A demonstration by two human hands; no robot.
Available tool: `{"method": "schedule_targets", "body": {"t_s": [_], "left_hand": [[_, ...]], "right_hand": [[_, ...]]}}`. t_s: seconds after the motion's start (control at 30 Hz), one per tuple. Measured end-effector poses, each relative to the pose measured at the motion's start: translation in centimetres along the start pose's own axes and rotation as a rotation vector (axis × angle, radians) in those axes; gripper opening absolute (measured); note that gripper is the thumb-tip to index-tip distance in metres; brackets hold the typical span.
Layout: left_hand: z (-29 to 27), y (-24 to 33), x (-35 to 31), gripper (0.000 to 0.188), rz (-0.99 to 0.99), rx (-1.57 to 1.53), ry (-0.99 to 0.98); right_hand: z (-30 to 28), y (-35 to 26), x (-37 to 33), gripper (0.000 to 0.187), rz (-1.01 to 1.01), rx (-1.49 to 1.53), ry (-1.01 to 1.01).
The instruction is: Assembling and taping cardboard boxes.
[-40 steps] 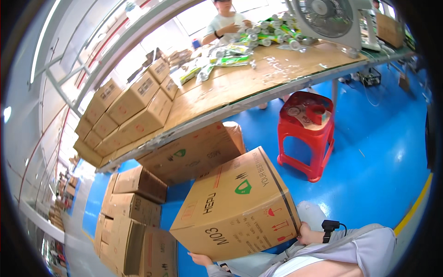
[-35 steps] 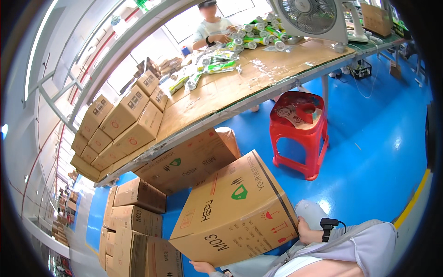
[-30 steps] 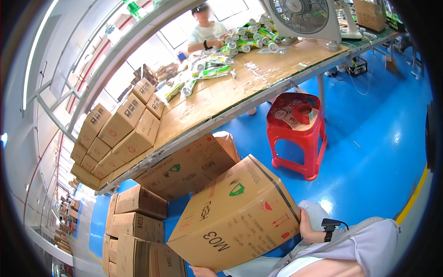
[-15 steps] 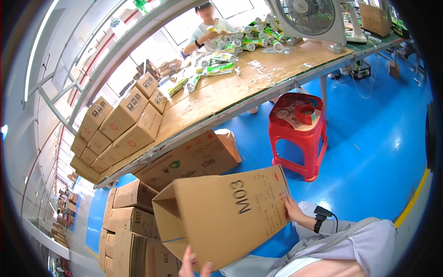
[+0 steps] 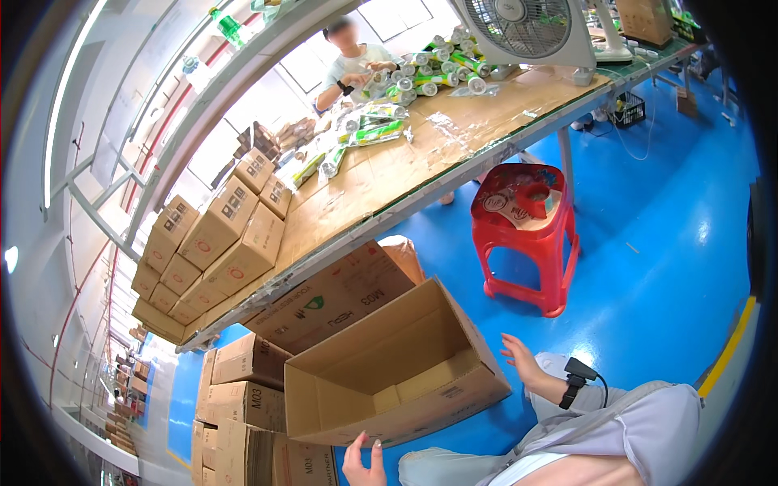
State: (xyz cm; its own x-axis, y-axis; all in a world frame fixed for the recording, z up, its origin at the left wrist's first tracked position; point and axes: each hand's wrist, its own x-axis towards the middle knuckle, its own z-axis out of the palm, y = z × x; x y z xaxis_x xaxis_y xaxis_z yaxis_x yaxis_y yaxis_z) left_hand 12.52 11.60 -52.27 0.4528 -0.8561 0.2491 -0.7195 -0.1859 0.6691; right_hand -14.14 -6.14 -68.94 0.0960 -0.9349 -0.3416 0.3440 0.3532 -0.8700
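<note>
A large brown cardboard box (image 5: 438, 411) stands in front of me with its open top facing up and its inside bare. Beside its right end my right hand (image 5: 525, 366) hovers with fingers spread, apart from the cardboard. A black strap with a small device (image 5: 577, 381) circles that wrist. Close to the box's near left corner is my left hand (image 5: 363, 460), its thumb and fingers apart and holding nothing. Whether those fingertips graze the box I cannot tell.
A red stool (image 5: 531, 243) bearing a tape roll (image 5: 535, 197) stands right of the box. Stacked cartons (image 5: 243, 405) crowd the left. Beyond runs a worktable (image 5: 348, 190) with small boxes (image 5: 219, 231), green-and-white packages (image 5: 377, 134), a fan (image 5: 523, 28) and a person (image 5: 356, 69) behind it.
The box has tipped from its side, opening leftward, to upright with its opening upward. Both hands have come off their grip on it and opened.
</note>
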Motion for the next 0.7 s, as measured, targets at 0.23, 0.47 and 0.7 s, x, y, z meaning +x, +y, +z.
{"method": "schedule_targets", "body": {"t_s": [0.23, 0.47, 0.7], "left_hand": [[4.8, 1.9, 0.1, 0.029, 0.049, -0.240, -0.089], [5.2, 6.3, 2.4, 0.019, 0.330, -0.268, -0.151], [3.8, 8.9, 2.8, 0.022, 0.335, -0.416, -0.132]], "right_hand": [[-2.4, -0.5, -0.6, 0.048, -0.092, -0.085, -0.010], [-2.0, -1.1, -1.4, 0.046, -0.111, -0.054, -0.016], [-2.9, -1.8, -2.6, 0.043, -0.086, -0.095, -0.020]]}}
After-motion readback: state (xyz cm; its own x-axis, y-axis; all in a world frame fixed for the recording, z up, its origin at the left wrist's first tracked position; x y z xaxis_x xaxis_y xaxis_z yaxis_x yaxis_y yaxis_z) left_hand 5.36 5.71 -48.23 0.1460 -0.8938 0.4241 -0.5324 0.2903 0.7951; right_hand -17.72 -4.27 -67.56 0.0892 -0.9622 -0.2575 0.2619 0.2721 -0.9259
